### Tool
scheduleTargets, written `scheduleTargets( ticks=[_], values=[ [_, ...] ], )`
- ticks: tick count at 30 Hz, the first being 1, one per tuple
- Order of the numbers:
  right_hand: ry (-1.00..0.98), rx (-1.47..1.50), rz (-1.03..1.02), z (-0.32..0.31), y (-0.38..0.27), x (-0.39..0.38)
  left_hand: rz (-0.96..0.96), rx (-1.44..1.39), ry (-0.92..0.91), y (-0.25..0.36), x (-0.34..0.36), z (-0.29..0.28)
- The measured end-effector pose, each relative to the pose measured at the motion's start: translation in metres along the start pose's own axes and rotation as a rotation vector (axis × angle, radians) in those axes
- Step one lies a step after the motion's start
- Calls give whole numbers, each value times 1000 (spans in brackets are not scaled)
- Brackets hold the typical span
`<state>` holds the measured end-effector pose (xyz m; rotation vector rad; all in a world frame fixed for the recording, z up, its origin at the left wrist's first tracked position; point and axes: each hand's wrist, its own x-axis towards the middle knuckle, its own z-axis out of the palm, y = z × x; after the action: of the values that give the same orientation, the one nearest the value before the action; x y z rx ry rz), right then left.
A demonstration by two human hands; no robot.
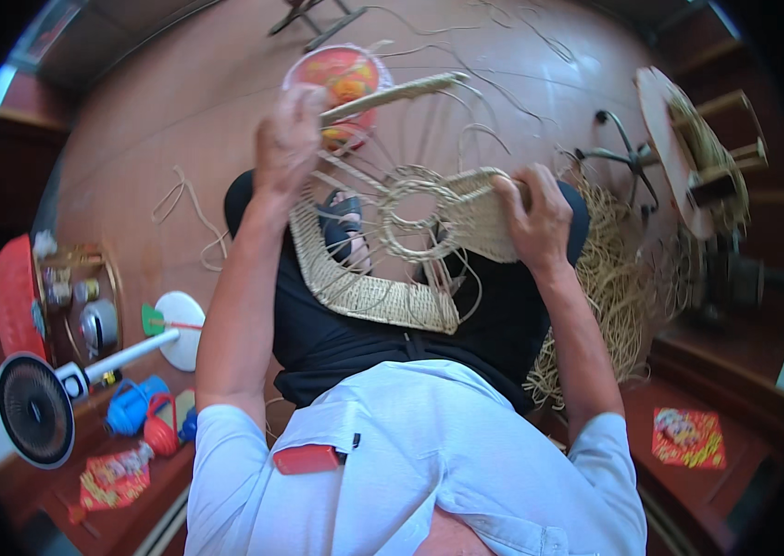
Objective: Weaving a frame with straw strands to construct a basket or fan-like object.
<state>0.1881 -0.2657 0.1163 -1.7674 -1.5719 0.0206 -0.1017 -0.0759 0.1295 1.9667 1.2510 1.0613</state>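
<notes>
A partly woven straw piece (373, 306) lies over my lap, with a ring (392, 250) at its middle, spokes, loose strands and woven panels at the lower left and right. My left hand (290, 139), slightly blurred, is closed on its upper left part, beside a long wrapped bar (410, 88) angled up to the right. My right hand (535, 208) grips the right woven panel (489, 227), thumb on top. A sandalled foot shows through the gaps below.
Behind is a red patterned round object (336, 74). A cord pile (600, 306) lies at the right below a wheeled stand holding a cord spool (679, 148). At the left are a fan (35, 408), blue (132, 408) and red plastic containers, and a cluttered tray.
</notes>
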Motion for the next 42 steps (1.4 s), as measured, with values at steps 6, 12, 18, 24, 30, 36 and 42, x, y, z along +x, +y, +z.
scheduleTargets(
  ticks=[6,12,18,24,30,36,42],
  values=[
    [-78,55,-51,-5,-2,24,-2,-82,146,-21,-20,-15],
    [-134,35,-18,-8,-4,4,-183,-257,-30,-62,-23,8],
    [-101,54,-18,-3,-2,-6,-235,-264,-64,-62,-17,3],
    [-236,53,34,-13,8,21,-380,-550,-175,-53,5,-7],
    [-315,152,81,-19,15,32,-432,-548,-158,-41,15,-12],
    [-391,125,91,-10,9,27,-498,-610,-102,-72,-11,-8],
    [-437,143,138,-15,13,20,-514,-528,-120,-43,-9,-12]
  ],
)
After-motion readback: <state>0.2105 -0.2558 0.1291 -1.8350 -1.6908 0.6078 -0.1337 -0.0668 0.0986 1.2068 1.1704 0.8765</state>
